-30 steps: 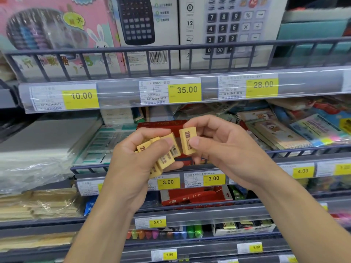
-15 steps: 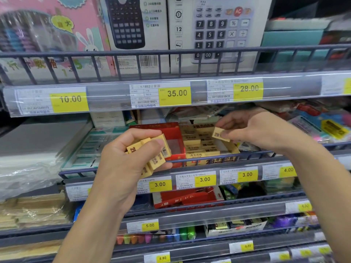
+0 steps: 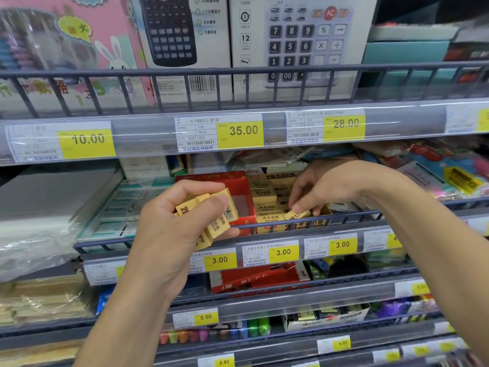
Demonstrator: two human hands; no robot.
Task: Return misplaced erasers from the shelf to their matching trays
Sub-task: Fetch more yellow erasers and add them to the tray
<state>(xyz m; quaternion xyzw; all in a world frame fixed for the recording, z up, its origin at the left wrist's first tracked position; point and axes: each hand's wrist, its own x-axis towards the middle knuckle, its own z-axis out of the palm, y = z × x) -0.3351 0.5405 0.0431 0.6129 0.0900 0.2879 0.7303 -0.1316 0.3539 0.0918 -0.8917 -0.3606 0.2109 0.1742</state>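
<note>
At the front right corner of the yellow eraser tray (image 3: pixel 304 225), your right hand (image 3: pixel 330 189) pinches one yellow eraser (image 3: pixel 297 214) w/ thumb and fingertips, low over the packed rows, just behind the shelf rail (image 3: pixel 352 217). Left of the tray, past the red box (image 3: pixel 242 192) touching its side, your left hand (image 3: pixel 172 229) grips a stack of yellow erasers (image 3: pixel 214 221), thumb on top. Below the tray, 3.00 price tags (image 3: pixel 283 252).
</note>
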